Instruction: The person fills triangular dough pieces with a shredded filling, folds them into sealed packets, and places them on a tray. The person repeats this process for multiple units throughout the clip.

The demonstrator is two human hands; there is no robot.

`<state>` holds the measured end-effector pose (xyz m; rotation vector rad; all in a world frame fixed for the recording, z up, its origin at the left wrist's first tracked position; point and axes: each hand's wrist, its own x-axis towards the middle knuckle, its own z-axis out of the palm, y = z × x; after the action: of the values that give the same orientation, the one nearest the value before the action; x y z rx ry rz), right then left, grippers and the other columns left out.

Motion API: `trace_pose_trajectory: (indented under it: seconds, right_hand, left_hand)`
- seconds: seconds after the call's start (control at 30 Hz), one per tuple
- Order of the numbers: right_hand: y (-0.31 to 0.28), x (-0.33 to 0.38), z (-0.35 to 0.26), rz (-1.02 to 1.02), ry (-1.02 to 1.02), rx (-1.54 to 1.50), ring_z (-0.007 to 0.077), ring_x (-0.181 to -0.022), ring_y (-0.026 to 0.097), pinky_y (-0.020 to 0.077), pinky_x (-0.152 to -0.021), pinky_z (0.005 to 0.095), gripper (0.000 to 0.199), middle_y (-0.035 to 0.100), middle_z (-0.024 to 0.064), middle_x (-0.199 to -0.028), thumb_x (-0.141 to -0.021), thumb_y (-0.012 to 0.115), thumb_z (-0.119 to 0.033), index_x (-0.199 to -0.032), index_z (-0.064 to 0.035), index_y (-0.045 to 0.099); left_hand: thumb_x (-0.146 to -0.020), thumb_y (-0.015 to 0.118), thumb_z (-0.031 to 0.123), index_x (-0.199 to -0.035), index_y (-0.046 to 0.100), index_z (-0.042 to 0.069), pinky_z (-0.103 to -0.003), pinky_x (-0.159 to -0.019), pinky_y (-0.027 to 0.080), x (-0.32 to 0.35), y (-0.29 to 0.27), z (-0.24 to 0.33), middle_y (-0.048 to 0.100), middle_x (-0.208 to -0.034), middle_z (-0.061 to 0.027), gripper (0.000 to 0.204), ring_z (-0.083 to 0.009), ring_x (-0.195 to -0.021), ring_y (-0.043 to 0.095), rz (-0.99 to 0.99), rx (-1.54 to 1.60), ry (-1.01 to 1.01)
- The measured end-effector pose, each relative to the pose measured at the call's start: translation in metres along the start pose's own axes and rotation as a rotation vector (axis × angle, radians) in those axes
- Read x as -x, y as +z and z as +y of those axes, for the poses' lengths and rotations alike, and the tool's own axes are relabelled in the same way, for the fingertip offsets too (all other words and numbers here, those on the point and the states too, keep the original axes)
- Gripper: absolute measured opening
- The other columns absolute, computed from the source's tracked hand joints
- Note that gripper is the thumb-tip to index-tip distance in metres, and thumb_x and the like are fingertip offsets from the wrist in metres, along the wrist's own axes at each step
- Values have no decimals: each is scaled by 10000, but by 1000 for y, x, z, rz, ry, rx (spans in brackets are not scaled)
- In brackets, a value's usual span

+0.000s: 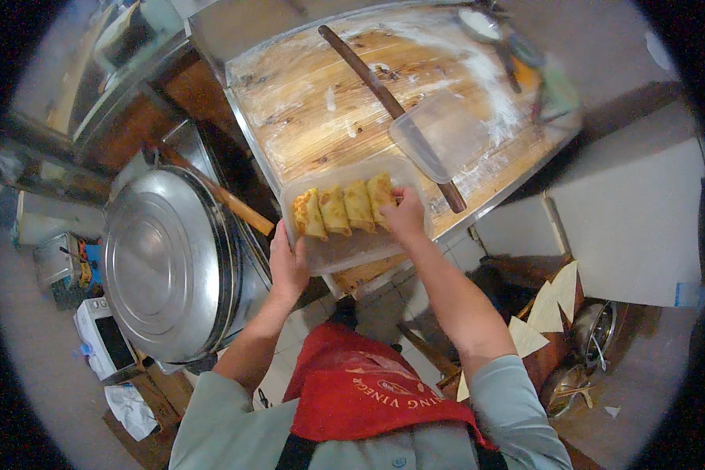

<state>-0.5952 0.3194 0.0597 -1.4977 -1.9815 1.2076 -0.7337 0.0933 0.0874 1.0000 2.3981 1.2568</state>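
Note:
A clear plastic container (345, 254) sits at the near edge of the floured wooden board, with several golden rolled pancakes (358, 205) side by side in it. My left hand (288, 258) grips the container's left wall, thumb toward the inside. Inside the right end, my right hand (405, 215) has its fingers closed on the rightmost rolled pancake (380, 196). Beyond the container lies a long dark rolling pin (360, 69), running diagonally. A translucent plastic lid (446, 133) rests across its lower part.
Left of the board stands a large round griddle with a metal lid (164, 262); a wooden handle (247, 213) juts from it toward my left hand. Flour coats the wooden board (290, 117). Bowls (480, 25) are at its far right. A white microwave (106, 337) stands lower left.

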Motion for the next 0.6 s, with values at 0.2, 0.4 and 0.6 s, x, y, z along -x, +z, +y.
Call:
trace_pose_trajectory:
  seconds: [0.2,0.4,0.6]
  right_hand:
    - [0,-5,-10,-209,21,-228,191,-970,653,522,-818,302,435,682,124,-1040,-744,742,-77,-1142,26,600]
    - [4,-21,16,-198,-225,-87,314,-971,677,524,-869,399,429,698,175,-1061,-755,754,-151,-1140,-12,629]
    - [-17,-26,5,-304,-265,78,343,-979,671,523,-862,413,414,701,184,-1051,-782,738,-216,-1147,-39,656]
  left_hand:
    - [-896,561,72,-1401,373,6,-488,-913,421,1,5,-3,574,-1147,-249,543,-439,-1066,520,18,20,35]
    - [-891,579,79,-1435,347,8,-472,-922,426,3,6,0,575,-1157,-247,596,-425,-1073,527,23,-1,32]
    - [-893,582,78,-1447,342,6,-462,-930,427,3,7,-5,577,-1169,-239,608,-418,-1074,534,3,-11,40]
